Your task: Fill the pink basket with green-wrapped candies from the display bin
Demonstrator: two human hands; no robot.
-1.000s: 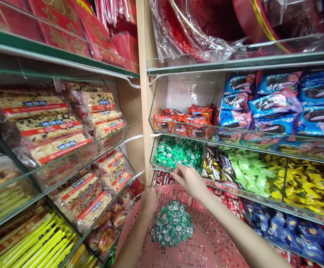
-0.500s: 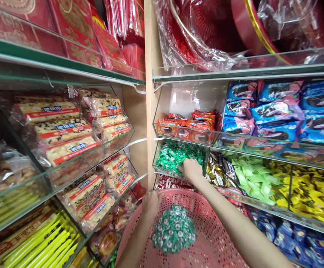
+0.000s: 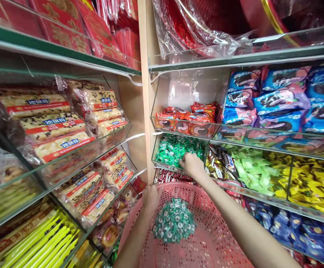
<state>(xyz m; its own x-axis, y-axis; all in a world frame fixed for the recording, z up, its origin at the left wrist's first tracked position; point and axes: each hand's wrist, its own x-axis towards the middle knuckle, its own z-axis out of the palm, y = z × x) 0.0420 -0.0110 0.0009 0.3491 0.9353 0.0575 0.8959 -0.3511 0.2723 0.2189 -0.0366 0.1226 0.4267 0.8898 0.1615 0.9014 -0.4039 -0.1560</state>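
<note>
My left hand (image 3: 151,197) is closed over the far left rim of a pink perforated plastic basket (image 3: 218,212). A heap of green-wrapped candies (image 3: 174,220) lies in the basket. My right hand (image 3: 192,164) reaches over the front edge of a clear shelf bin (image 3: 162,163) full of the same kind of green-wrapped candies (image 3: 170,150). Its fingers curl down into the candies at the bin's right front, and the fingertips are hidden.
Red-wrapped snacks (image 3: 198,119) sit above, beside blue cookie packs (image 3: 279,100). Pale green (image 3: 254,167) and yellow packets (image 3: 315,182) fill bins to the right. Packaged rice-cake bars (image 3: 64,145) occupy the left shelves. Glass shelf edges and a wooden post (image 3: 145,111) stand close by.
The view has shifted slightly, so shelves and basket appear a little higher. My left hand stays on the basket rim, my right hand at the green candy bin.
</note>
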